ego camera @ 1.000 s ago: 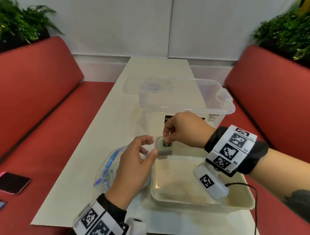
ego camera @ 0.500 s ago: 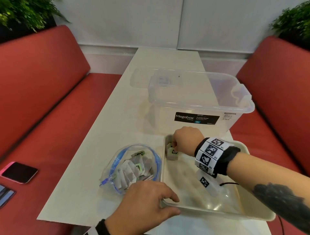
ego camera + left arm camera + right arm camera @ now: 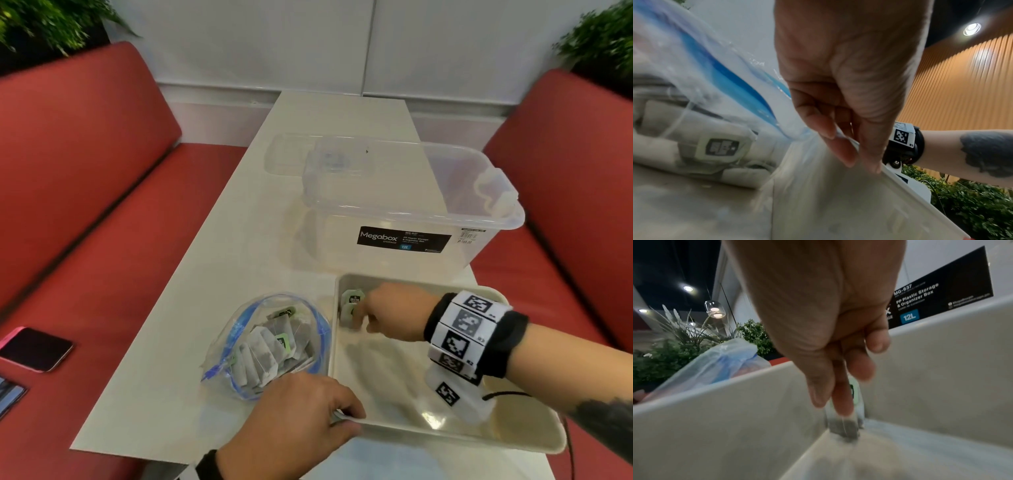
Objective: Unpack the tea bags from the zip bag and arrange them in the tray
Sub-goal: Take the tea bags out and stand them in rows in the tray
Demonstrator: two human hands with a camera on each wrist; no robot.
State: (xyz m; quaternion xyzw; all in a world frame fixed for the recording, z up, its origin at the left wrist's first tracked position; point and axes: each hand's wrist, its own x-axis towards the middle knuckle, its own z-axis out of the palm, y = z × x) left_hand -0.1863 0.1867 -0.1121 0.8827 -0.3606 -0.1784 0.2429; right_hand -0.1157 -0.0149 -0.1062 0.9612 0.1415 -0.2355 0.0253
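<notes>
The clear storage box (image 3: 407,209) stands at twelve o'clock on the table (image 3: 239,260), and the shallow cream tray (image 3: 445,435) lies just before it at about four o'clock, stiff enough to be steadied by its rim. The left hand (image 3: 301,421) does just that, fingers curled over the near left corner with the thumb under the lip. At nine o'clock of the tray, touching its wall, slumps the zip bag (image 3: 274,346), soft, slippery film, mouth open, still full of tea bags (image 3: 263,356). The right hand (image 3: 390,317) pinches one tea bag (image 3: 352,306) between thumb and forefingers, standing it upright in the tray's far left corner. These sachets look feather-light, limp and easily torn, so I judge the paper tag or top fold the safest hold.
</notes>
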